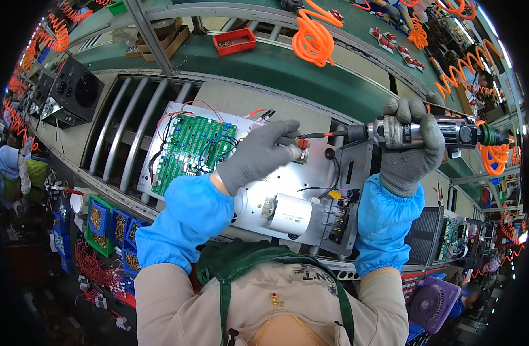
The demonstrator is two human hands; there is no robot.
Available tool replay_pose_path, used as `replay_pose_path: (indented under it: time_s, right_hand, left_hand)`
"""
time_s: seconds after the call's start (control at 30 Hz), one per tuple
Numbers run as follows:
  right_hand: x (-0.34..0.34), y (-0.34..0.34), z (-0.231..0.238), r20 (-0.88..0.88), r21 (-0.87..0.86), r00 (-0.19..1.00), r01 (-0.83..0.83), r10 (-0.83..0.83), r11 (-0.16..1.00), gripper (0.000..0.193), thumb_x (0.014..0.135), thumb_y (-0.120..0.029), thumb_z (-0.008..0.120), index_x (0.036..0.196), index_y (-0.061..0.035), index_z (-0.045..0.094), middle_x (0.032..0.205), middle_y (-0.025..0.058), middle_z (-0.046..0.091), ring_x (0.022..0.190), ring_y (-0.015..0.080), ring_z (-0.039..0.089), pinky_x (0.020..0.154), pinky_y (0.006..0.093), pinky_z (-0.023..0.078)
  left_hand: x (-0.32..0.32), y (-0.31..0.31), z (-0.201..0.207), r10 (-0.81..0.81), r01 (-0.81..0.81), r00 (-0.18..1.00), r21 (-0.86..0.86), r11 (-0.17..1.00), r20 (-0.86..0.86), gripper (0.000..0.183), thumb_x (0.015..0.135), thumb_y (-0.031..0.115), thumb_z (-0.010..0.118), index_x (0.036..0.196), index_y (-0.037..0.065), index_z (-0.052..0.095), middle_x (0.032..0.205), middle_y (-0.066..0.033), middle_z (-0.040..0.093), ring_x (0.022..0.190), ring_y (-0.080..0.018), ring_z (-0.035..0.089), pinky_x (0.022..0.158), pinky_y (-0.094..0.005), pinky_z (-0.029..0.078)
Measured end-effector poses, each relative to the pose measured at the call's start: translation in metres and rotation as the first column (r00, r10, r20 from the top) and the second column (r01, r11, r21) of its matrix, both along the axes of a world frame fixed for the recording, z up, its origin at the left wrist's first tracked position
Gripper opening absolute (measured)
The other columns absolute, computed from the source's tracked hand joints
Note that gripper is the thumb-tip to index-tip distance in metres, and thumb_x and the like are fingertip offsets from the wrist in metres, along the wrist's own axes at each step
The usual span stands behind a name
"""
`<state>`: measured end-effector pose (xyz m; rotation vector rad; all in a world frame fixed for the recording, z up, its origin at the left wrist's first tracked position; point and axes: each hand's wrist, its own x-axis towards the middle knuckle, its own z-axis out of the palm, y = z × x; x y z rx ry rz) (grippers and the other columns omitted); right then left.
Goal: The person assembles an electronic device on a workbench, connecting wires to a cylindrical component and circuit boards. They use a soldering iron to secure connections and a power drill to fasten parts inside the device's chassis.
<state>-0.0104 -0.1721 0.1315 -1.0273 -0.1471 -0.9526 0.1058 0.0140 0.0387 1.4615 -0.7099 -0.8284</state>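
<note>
My right hand (411,135), in a grey glove, is wrapped round a silver and black power screwdriver (391,132) held level. Its long bit points left and meets a small red part (302,144) with metal beside it. My left hand (259,154), also gloved in grey, closes its fingertips on that red part, just above the metal chassis plate (256,216). A green circuit board (189,147) with red, black and blue wires lies on the plate's left side. Nearer me, a white cylindrical capacitor (291,214) lies on its side. The exact fingertip contact is partly hidden.
The plate rests over a roller conveyor (117,132). A black metal box (74,92) stands at left. Blue bins (120,225) of brass-coloured hardware sit lower left. Beyond are a red tray (234,41) and a coiled orange hose (312,40). A black heatsink (424,235) lies right.
</note>
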Motion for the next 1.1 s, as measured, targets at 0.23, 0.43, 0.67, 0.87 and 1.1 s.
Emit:
replay_pose_path:
  time_s: [0.23,0.43,0.67,0.87,1.1]
  right_hand:
    - [-0.003,0.0,-0.002,-0.005,-0.018,1.0,-0.006,0.006,1.0,0.049,0.076,-0.014,0.059,0.121,-0.0046,0.041,0.08,0.0067,0.054,0.073,0.0186,0.05,0.083,0.0461,0.045]
    - [-0.006,0.002,-0.003,0.003,-0.026,1.0,-0.022,0.022,0.999,0.05,0.075,-0.015,0.06,0.12,-0.0047,0.042,0.079,0.0073,0.053,0.073,0.0191,0.051,0.083,0.0463,0.045]
    - [-0.006,0.013,-0.001,-0.036,-0.043,0.999,0.013,-0.015,0.999,0.047,0.077,-0.013,0.059,0.121,-0.0058,0.044,0.081,0.0029,0.045,0.075,0.0159,0.044,0.085,0.0412,0.041]
    - [0.0,0.015,0.001,-0.058,-0.087,0.998,-0.016,0.01,0.996,0.048,0.076,-0.014,0.059,0.121,-0.006,0.044,0.082,0.0047,0.048,0.077,0.0176,0.047,0.085,0.0425,0.042]
    - [0.015,0.019,-0.004,-0.045,-0.166,0.998,-0.061,0.054,0.984,0.045,0.078,-0.007,0.058,0.12,0.0005,0.045,0.079,0.0109,0.058,0.074,0.0214,0.059,0.08,0.0453,0.052]
  left_hand:
    - [-0.005,0.002,-0.005,0.178,-0.164,0.803,-0.076,0.983,0.568,0.019,0.075,0.014,0.07,0.092,0.004,0.068,0.075,-0.0084,0.061,0.068,-0.0211,0.059,0.064,-0.0335,0.047]
    - [-0.007,0.003,-0.003,0.198,-0.184,0.662,-0.099,0.978,0.723,0.015,0.072,0.006,0.072,0.083,0.003,0.063,0.077,-0.0081,0.059,0.069,-0.0206,0.059,0.061,-0.0324,0.047]
    - [-0.005,0.003,-0.009,0.262,-0.165,0.441,-0.209,0.964,0.858,0.019,0.067,0.005,0.071,0.084,0.005,0.063,0.079,-0.009,0.06,0.074,-0.0269,0.059,0.066,-0.0373,0.048]
    - [-0.003,0.003,-0.005,0.201,-0.166,0.301,-0.156,0.974,0.932,0.022,0.067,0.007,0.071,0.087,0.008,0.062,0.083,-0.0077,0.06,0.077,-0.0269,0.059,0.068,-0.0378,0.048]
    - [0.005,0.001,-0.007,0.006,-0.186,0.264,0.045,0.981,0.964,0.029,0.069,0.016,0.071,0.095,0.008,0.06,0.093,-0.0094,0.06,0.089,-0.0278,0.058,0.074,-0.0377,0.048]
